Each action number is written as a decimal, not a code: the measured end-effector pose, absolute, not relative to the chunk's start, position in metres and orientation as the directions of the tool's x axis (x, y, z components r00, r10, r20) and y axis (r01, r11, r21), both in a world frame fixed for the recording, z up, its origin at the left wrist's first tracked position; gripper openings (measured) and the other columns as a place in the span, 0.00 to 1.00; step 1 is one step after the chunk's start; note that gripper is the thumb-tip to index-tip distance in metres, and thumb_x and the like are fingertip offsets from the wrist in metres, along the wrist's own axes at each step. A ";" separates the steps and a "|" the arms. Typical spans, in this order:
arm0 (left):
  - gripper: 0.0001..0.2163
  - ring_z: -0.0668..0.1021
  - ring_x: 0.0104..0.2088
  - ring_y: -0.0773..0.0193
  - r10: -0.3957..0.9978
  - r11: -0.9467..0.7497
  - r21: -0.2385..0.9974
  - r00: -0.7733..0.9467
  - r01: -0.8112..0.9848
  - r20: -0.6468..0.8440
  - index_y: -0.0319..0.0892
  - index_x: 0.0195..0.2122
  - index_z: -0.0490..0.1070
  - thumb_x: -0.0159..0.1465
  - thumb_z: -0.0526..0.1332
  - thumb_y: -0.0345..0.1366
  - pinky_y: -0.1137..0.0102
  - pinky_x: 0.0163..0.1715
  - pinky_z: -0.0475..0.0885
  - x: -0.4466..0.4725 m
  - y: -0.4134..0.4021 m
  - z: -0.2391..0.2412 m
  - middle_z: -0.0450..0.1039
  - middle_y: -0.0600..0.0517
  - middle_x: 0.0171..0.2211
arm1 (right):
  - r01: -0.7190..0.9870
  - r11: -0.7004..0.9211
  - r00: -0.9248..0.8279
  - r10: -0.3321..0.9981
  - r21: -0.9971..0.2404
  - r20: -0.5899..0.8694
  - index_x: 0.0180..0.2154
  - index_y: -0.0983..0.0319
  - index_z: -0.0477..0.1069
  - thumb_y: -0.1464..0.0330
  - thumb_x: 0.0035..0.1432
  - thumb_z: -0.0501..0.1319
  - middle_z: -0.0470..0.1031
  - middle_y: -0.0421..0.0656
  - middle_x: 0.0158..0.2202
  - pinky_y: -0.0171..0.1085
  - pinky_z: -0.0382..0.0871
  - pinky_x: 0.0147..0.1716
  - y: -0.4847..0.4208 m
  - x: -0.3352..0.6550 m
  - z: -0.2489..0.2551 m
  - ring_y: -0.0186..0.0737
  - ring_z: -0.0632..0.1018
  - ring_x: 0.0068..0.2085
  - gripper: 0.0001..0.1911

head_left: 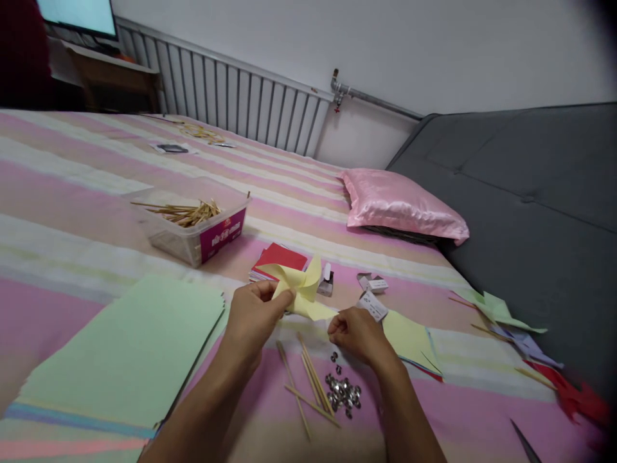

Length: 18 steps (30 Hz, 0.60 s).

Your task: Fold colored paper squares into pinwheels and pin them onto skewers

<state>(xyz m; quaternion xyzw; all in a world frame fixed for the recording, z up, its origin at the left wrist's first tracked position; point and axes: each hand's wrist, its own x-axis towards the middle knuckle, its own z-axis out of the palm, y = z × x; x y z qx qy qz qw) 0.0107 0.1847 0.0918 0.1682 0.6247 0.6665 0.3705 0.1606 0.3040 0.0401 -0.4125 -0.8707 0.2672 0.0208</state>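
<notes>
My left hand [254, 316] pinches a folded yellow paper pinwheel [301, 289] at its middle, holding it just above the striped bedspread. My right hand [355, 334] is curled closed right of the pinwheel, fingertips pressed together near its lower flap; what they hold is too small to make out. Below my hands lie several thin wooden sticks [308, 384] and a small heap of metal thumbtacks [343, 391].
A clear plastic box of sticks [193, 222] stands at the back left. A stack of green paper [130, 350] lies at the left, red paper [282, 258] behind the pinwheel, yellow sheets [409, 337] at the right. Finished pinwheels [501, 312] lie far right beside a pink pillow [400, 204].
</notes>
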 end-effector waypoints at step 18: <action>0.05 0.66 0.17 0.72 0.767 0.020 0.967 -0.616 -0.254 -0.178 0.38 0.19 0.72 0.47 0.63 0.34 0.76 0.19 0.59 0.024 0.188 0.087 0.67 0.57 0.16 | 0.027 0.590 -0.663 0.615 -0.807 0.427 0.27 0.59 0.73 0.71 0.52 0.63 0.74 0.39 0.26 0.34 0.66 0.29 0.250 0.159 0.108 0.34 0.73 0.28 0.02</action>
